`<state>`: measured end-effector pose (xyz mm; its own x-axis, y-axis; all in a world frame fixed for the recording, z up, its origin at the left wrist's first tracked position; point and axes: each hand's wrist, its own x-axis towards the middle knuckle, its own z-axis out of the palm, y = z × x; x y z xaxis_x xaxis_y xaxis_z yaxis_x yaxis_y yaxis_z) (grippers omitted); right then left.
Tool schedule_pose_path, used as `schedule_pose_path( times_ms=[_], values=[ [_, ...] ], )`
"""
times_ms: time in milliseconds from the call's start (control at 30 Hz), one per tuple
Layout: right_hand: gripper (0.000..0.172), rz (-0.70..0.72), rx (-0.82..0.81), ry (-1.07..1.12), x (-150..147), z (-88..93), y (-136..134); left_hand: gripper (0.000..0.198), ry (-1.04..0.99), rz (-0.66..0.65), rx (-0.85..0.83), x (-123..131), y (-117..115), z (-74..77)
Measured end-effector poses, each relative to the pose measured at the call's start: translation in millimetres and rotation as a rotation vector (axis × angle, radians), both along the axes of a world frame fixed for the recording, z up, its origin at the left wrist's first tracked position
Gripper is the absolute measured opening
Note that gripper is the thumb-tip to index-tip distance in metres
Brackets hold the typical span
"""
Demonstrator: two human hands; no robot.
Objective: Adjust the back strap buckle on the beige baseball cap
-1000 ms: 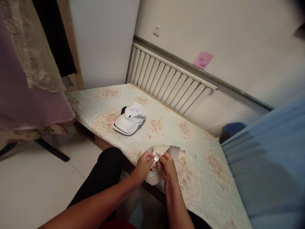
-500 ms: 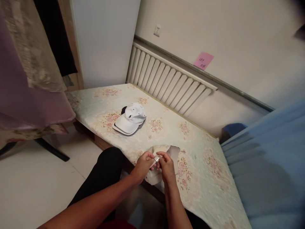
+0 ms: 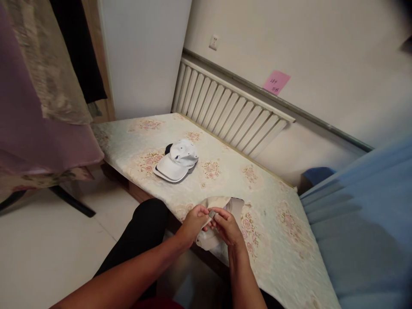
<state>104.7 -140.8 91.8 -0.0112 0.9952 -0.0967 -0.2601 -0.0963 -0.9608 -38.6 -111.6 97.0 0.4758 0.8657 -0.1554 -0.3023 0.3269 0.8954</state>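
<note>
A beige cap (image 3: 222,203) lies upside down at the near edge of the flowered mattress (image 3: 277,223), right in front of me. My left hand (image 3: 193,223) and my right hand (image 3: 228,226) meet over it, fingers pinched together on the cap's small metal strap buckle (image 3: 211,213). Both hands hide much of the cap's back strap. Further off on the mattress sit two stacked caps, a white cap (image 3: 177,161) on top of a dark one.
A white slatted radiator cover (image 3: 225,109) runs along the wall behind the mattress, with a pink note (image 3: 276,82) above it. Blue cloth (image 3: 363,214) covers the right side. Hanging fabric (image 3: 35,107) fills the left. My dark-trousered knee (image 3: 144,231) is below the mattress edge.
The buckle sank a little between my fingers and my hands closed more tightly together on it. The view shifted slightly; the caps on the mattress stayed put.
</note>
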Motion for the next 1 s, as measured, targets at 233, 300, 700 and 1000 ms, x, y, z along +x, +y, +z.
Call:
schedule_pose_path(
  times_ms=[233, 300, 700, 1000],
  values=[
    [0.030, 0.026, -0.029, 0.057, -2.7, -1.3, 3.3, 0.018, 0.001, -0.009, -0.009, 1.7, 1.9, -8.0],
    [0.030, 0.016, -0.033, 0.067, -4.5, -1.3, 3.6, 0.019, 0.010, -0.003, -0.012, 1.3, 1.9, -9.2],
    [0.035, -0.044, -0.034, 0.103, -15.0, -6.9, 3.6, 0.015, 0.016, 0.009, -0.009, -2.3, 0.6, -4.1],
    [0.028, 0.002, -0.068, 0.150, -23.4, -0.9, 0.1, 0.014, 0.009, 0.005, -0.012, -2.0, -0.5, -7.3]
  ],
)
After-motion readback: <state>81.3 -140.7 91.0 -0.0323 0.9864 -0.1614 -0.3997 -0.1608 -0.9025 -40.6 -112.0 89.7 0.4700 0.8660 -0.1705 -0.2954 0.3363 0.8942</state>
